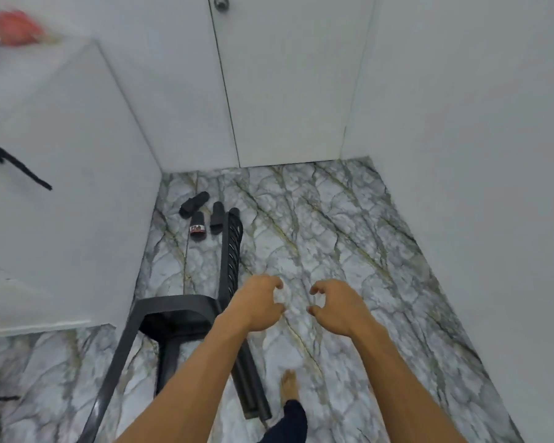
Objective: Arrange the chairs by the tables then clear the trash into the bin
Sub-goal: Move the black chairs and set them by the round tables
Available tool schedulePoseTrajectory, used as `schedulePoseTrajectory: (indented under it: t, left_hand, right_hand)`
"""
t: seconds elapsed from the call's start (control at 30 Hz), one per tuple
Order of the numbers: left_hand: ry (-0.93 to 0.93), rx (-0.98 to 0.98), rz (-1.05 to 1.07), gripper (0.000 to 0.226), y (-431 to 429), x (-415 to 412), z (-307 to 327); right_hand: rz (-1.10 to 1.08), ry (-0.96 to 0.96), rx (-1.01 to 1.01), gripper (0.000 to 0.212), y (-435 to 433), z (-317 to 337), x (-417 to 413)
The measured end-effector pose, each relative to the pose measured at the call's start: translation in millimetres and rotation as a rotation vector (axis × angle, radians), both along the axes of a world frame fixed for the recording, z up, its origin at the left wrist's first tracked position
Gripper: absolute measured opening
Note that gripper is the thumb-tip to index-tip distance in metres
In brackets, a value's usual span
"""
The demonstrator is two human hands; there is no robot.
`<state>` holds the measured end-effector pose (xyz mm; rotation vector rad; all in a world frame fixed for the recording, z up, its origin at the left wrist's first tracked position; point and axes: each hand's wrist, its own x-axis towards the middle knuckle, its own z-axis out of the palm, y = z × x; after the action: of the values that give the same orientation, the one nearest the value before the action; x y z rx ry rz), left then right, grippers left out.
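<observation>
A black plastic chair lies tipped on its side on the marble floor, its slatted back pointing toward the far wall and its legs toward me. My left hand hovers just right of the chair's back, fingers curled and apart, holding nothing. My right hand is beside it over bare floor, also with curled, parted fingers and nothing in it. The two hands face each other a short gap apart.
A white table fills the left, with a black cable and a blurred red object on it. Black slippers lie near the wall. White doors stand ahead, a wall to the right. My bare foot is below.
</observation>
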<state>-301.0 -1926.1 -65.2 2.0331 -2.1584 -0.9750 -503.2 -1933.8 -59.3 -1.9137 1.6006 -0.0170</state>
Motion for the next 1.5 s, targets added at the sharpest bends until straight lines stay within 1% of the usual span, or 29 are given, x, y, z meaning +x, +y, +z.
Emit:
schedulePoseTrajectory:
  t: [0.17, 0.3, 0.5, 0.67, 0.83, 1.03, 1.13, 1.23, 1.37, 1.43, 1.5]
  left_hand:
    - [0.034, -0.036, 0.158, 0.048, -78, 47, -15]
    - [0.043, 0.007, 0.222, 0.042, -134, 82, -22]
    - [0.033, 0.032, 0.326, 0.036, -209, 133, -27]
    - [0.039, 0.088, 0.413, 0.041, -286, 181, -61]
    - [0.026, 0.183, 0.495, 0.048, -388, 242, -132]
    - [-0.012, 0.313, 0.507, 0.050, -500, 293, -260]
    - [0.024, 0.352, 0.539, 0.060, -530, 301, -328]
    - [0.047, 0.384, 0.550, 0.076, -547, 305, -391]
    - [0.116, 0.402, 0.589, 0.088, -561, 303, -456]
    - [0.175, 0.395, 0.614, 0.086, -562, 300, -473]
    - [0.211, 0.333, 0.648, 0.079, -559, 297, -481]
  right_hand:
    - [0.118, 0.081, 0.015, 0.044, -99, -12, 38]
    - [0.178, 0.153, 0.047, 0.045, -173, -20, 66]
    - [0.275, 0.139, 0.090, 0.046, -270, -29, 127]
    - [0.388, 0.119, 0.122, 0.042, -363, -67, 197]
    - [0.479, 0.109, 0.219, 0.029, -472, -147, 277]
    - [0.495, 0.111, 0.329, 0.038, -580, -280, 345]
    - [0.489, 0.117, 0.371, 0.035, -617, -345, 365]
    - [0.495, 0.114, 0.385, 0.052, -638, -405, 378]
    - [0.546, 0.143, 0.422, 0.085, -647, -469, 385]
    - [0.584, 0.165, 0.428, 0.090, -649, -489, 387]
    - [0.621, 0.182, 0.413, 0.090, -650, -499, 387]
